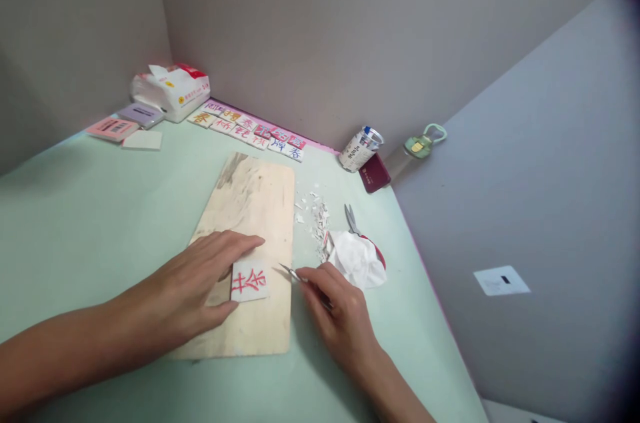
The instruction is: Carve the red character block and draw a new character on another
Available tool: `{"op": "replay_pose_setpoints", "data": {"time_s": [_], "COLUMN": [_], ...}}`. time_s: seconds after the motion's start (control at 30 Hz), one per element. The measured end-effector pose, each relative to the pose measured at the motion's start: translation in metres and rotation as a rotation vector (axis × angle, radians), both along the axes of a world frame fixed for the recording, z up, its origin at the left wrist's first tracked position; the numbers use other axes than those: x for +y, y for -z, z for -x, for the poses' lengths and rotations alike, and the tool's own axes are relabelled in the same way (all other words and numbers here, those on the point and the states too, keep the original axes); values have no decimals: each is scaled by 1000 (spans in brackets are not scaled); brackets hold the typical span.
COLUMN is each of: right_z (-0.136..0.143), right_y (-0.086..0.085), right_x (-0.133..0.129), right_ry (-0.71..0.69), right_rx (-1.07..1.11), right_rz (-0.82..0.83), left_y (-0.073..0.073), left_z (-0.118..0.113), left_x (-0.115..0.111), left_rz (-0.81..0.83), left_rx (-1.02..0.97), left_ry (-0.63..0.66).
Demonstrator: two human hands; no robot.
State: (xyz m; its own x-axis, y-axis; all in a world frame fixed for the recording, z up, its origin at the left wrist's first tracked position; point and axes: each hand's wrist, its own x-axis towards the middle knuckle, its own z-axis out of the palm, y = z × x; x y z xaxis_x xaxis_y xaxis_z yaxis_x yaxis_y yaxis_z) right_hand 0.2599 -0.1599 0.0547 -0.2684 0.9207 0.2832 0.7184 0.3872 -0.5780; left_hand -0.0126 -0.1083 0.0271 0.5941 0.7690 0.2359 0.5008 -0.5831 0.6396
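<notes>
A white eraser-like block [250, 281] with a red hand-drawn character lies on a light wooden board [270, 209]. My left hand [205, 283] curves around the block's left side, thumb at its near corner and fingers by its far edge. In my right hand [340, 309] is a slim metal craft knife [290, 271], gripped like a pen. Its pointed tip is over the board, to the right of the block and apart from it. White shavings [319, 226] and a crumpled white tissue [356, 259] lie right of the board.
Scissors [351, 218] with a red handle lie partly beneath the tissue. Along the wall stand character-marked blocks [245, 133] and a tissue pack [175, 91]. Farther right are a can [359, 151], a dark red booklet [375, 174] and a bottle [415, 148]. Flat packets [113, 129] lie at left.
</notes>
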Motion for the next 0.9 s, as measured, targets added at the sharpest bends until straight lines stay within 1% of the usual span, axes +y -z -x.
{"op": "replay_pose_setpoints", "data": {"time_s": [0.07, 0.17, 0.27, 0.37, 0.47, 0.6, 0.67, 0.73, 0.83, 0.9], "right_z": [-3, -7, -9, -10, -11, -7, -1, 9, 22, 23], "right_y": [3, 9, 15, 19, 21, 18, 7, -12, -56, -85], "right_x": [2, 7, 11, 15, 17, 20, 19, 15, -5, -26], "right_ry": [38, 82, 126, 167, 184, 189, 183, 146, 0, -163], "right_rx": [42, 67, 71, 72, 75, 98, 119, 139, 148, 93], "right_rz": [16, -20, -82, -126, -148, -190, -225, -247, -227, -219], "left_y": [-3, -5, -1, 4, 4, 5, 8, 13, 17, 18], "left_z": [2, 6, 9, 9, 5, -2, -3, -2, 1, 2], "left_x": [4, 10, 13, 15, 13, 5, 5, 8, 16, 20], "left_rz": [-4, -7, -77, -111, -152, -212, -233, -245, -258, -261], "left_rx": [-4, 11, -10, 1, 13, 9, -4, -21, -55, -82], "left_ry": [-7, 1, -43, -114, -141, -117, -103, -103, -124, -145]}}
